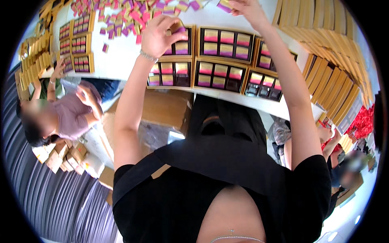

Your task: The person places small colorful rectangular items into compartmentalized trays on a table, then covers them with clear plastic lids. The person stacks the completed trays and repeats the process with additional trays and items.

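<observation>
1. A small gold-and-purple packet (pixel 177 27) sits pinched in the fingers of the left hand (pixel 160 35), right over the upper-left gold tray (pixel 178 43) on the white tabletop (pixel 121 56).
2. The left arm reaches straight forward, wrist bent inward, a thin bracelet (pixel 148 56) at the wrist.
3. The right hand (pixel 248 9) stretches farther out, fingers closed on another packet (pixel 224 5) at the loose pile of pink and purple packets (pixel 133 12).
4. Six gold trays with pink-and-yellow packets lie in two rows between the arms.
5. Stacked gold lids (pixel 328 52) line the right side.
6. Another person (pixel 65 113) works at the left, beside more trays (pixel 77 44).
</observation>
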`<state>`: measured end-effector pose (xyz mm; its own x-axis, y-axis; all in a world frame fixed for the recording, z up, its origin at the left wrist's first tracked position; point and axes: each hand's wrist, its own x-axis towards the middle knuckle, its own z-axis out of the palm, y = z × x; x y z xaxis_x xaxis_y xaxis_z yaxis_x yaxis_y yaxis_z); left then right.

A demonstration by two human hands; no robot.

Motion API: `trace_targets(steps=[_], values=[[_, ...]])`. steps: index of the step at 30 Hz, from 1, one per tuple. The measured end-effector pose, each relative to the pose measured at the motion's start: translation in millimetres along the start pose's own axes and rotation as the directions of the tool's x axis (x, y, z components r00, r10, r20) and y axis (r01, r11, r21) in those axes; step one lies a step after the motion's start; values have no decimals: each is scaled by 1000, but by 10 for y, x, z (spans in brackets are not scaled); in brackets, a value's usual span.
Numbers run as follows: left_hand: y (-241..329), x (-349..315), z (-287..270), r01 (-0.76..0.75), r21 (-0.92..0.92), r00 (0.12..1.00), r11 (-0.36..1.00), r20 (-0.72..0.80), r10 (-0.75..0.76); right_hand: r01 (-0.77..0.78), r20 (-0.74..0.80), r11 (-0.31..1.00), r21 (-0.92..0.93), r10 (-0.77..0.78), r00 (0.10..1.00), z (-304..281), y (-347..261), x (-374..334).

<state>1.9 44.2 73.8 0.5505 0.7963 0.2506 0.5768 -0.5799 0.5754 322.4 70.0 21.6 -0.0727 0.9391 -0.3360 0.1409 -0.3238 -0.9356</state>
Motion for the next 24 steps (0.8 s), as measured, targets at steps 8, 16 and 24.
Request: trace_targets(steps=[8, 16, 24], values=[[422, -1336, -28, -56, 73, 951, 996, 306, 31, 35, 4, 882, -470, -37, 999, 315, 122, -2162], [722, -1447, 46, -134, 224, 960, 965, 271, 70, 176, -59, 670, -722, -312, 948, 670, 300, -2641], [697, -2028, 421, -206, 497, 943, 843, 330, 35, 269, 198, 360, -893, -222, 955, 854, 569, -2965]])
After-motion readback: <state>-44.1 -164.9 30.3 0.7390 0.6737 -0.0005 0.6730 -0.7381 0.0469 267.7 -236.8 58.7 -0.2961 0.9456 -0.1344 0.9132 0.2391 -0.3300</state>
